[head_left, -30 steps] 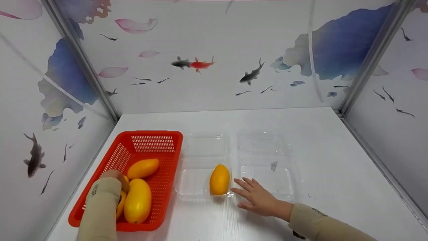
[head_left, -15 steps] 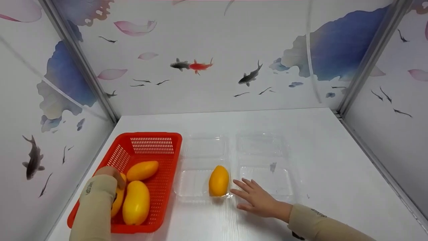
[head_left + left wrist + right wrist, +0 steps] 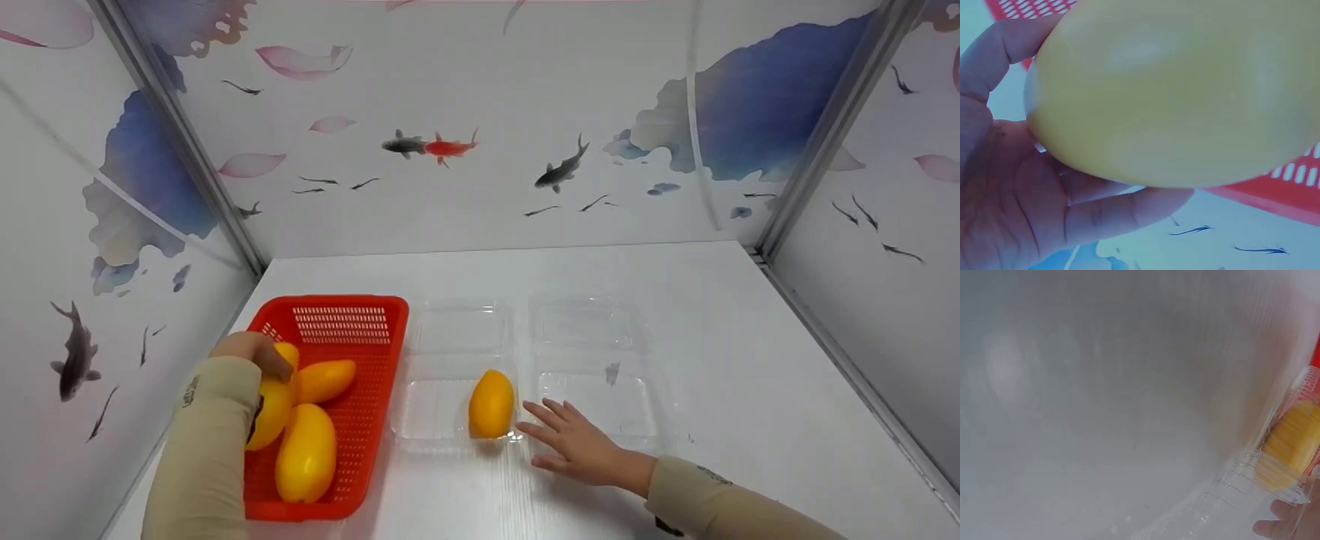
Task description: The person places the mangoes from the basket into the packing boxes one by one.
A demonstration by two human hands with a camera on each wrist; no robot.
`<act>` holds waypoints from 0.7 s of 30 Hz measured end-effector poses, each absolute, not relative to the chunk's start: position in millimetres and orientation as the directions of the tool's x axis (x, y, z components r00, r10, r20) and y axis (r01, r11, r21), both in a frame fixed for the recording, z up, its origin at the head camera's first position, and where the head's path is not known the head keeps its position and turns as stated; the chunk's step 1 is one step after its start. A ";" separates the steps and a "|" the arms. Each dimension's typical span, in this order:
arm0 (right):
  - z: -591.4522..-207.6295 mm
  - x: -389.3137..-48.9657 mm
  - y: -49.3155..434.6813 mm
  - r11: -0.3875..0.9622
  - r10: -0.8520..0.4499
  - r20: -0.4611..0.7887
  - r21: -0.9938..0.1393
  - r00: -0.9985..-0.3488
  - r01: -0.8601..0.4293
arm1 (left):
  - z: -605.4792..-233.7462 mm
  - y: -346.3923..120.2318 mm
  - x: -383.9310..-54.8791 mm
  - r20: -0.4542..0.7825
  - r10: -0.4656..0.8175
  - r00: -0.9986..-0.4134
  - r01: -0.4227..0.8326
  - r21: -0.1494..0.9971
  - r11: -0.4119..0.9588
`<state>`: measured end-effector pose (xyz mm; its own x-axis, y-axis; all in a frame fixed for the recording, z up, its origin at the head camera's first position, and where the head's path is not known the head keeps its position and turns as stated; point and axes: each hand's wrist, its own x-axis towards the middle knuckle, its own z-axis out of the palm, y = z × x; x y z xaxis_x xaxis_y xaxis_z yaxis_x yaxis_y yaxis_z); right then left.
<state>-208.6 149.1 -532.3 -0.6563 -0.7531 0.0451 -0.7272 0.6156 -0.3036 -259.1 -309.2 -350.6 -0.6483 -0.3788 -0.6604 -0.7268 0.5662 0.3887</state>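
My left hand [image 3: 253, 352] grips a yellow mango [image 3: 271, 416] over the left side of the red basket [image 3: 367, 420]. Up close in the left wrist view, thumb and fingers wrap one end of that mango [image 3: 1174, 95]. Two more mangoes lie in the basket, an orange-yellow one [image 3: 326, 380] and a larger one [image 3: 306, 454]. Another mango [image 3: 491, 405] sits in the right part of the left clear plastic box [image 3: 431, 409]. Fingers spread, my right hand [image 3: 574, 446] is at the near left corner of the right clear box [image 3: 600, 405], holding nothing.
Both boxes have their clear lids laid back, the left lid [image 3: 461, 328] and the right lid [image 3: 585, 324]. They stand side by side on the white table [image 3: 735, 375]. Printed panels [image 3: 480, 202] wall the table at the back and both sides.
My left hand has raised the mango it grips from the basket floor, moving it up and away from the near end. The right hand stays in place.
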 end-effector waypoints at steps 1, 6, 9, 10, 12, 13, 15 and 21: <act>-532.3 -208.6 148.9 0.615 -0.753 0.047 -0.303 -0.656 -0.728 | -349.5 -309.6 -260.9 -0.663 -0.339 -0.667 -0.685 0.368 0.628; -532.4 -208.6 148.0 0.608 -0.755 0.076 -0.291 -0.652 -0.738 | -341.1 -304.0 -270.2 -0.703 -0.216 -0.678 -0.619 0.387 0.683; -532.4 -209.2 147.8 0.608 -0.755 0.075 -0.292 -0.652 -0.738 | -337.4 -297.8 -276.5 -0.691 -0.082 -0.719 -0.487 0.416 0.768; -532.4 -209.4 147.8 0.607 -0.755 0.075 -0.295 -0.651 -0.738 | -336.8 -295.8 -278.4 -0.675 -0.027 -0.738 -0.422 0.430 0.798; -532.5 -209.6 147.7 0.608 -0.755 0.066 -0.302 -0.652 -0.734 | -336.0 -290.6 -280.9 -0.660 0.027 -0.751 -0.393 0.479 0.785; -532.6 -209.7 147.6 0.610 -0.754 0.060 -0.307 -0.654 -0.731 | -335.9 -287.6 -282.2 -0.651 0.054 -0.757 -0.379 0.505 0.775; -532.9 -209.5 147.6 0.613 -0.752 0.053 -0.313 -0.657 -0.726 | -335.5 -281.4 -284.4 -0.631 0.097 -0.770 -0.365 0.559 0.745; -534.6 -209.8 147.7 0.613 -0.748 0.058 -0.323 -0.661 -0.721 | -331.7 -258.7 -290.9 -0.565 0.208 -0.798 -0.218 0.594 0.774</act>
<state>-209.8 147.7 -534.6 -0.6612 -0.7479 0.0581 -0.7213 0.6126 -0.3232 -290.9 -258.7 -331.7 -0.7984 0.2083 -0.5649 -0.2181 0.7745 0.5938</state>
